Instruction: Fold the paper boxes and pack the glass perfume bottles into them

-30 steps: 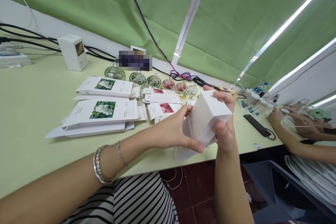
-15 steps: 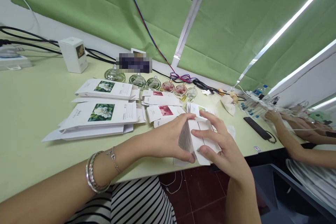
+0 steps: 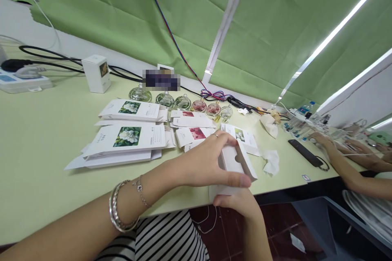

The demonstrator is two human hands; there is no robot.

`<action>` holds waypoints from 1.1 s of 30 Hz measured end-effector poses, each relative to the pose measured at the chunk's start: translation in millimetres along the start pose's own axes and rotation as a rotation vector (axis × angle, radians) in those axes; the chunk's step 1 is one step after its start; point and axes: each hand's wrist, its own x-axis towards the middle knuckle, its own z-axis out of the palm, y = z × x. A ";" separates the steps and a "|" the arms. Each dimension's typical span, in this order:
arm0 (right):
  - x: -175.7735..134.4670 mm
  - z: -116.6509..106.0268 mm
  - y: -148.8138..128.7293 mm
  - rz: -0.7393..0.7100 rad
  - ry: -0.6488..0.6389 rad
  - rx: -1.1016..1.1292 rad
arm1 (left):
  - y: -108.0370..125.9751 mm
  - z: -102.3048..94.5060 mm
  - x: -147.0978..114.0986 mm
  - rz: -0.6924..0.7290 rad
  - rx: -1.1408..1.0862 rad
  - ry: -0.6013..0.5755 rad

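Note:
A small white carton is held over the table's front edge, with one end facing me and a notched flap showing. My left hand wraps round it, thumb along the near side and fingers over the far edge. Below, my right hand grips the carton's lower part with its thumb in front; its other fingers are hidden. Just beyond lie flat white cartons with a red flower picture and one with a pale flower picture. Flattened cartons with a white flower picture are stacked left of my hands.
Several round glass bottles with green or red contents stand in a row behind the cartons. A closed white box stands at back left. Crumpled tissue and a black device lie at right, near another person's arm.
My right hand has moved from the carton's top face to below it. The carton has turned so its notched end faces up, and my left thumb now reaches across it. The view shifted slightly.

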 end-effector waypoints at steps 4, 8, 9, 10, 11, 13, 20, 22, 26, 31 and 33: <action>9.2 -7.5 -5.4 0.016 -0.084 0.067 | 6.2 -2.5 1.6 0.005 -0.035 0.117; 13.0 -18.5 4.3 0.027 -0.111 0.156 | 0.5 5.2 -1.6 -0.006 -0.064 0.257; 13.0 -21.8 7.9 0.036 -0.113 0.167 | -1.8 7.7 -3.0 -0.021 -0.080 0.281; 12.9 -25.2 11.2 0.045 -0.114 0.173 | -4.0 10.0 -4.1 -0.036 -0.096 0.295; 12.7 -28.3 14.2 0.056 -0.115 0.178 | -5.8 12.0 -4.8 -0.046 -0.111 0.298; 12.8 -34.0 18.5 0.071 -0.112 0.186 | -8.1 14.6 -4.4 -0.045 -0.127 0.284; 20.1 -45.8 27.1 -0.007 -0.064 0.231 | -9.7 14.4 8.7 0.002 -0.130 0.252; 20.7 -46.0 32.1 -0.015 -0.012 0.249 | -12.3 13.1 10.8 0.007 -0.121 0.278; 15.4 -40.0 41.4 -0.036 0.133 0.267 | -15.4 9.8 14.5 -0.001 -0.080 0.309; 4.3 -24.7 35.1 -0.095 0.361 0.195 | -7.7 9.2 25.8 0.048 0.118 0.257; 2.1 -21.1 28.8 -0.235 0.543 0.086 | -5.0 10.4 31.4 0.115 0.231 0.220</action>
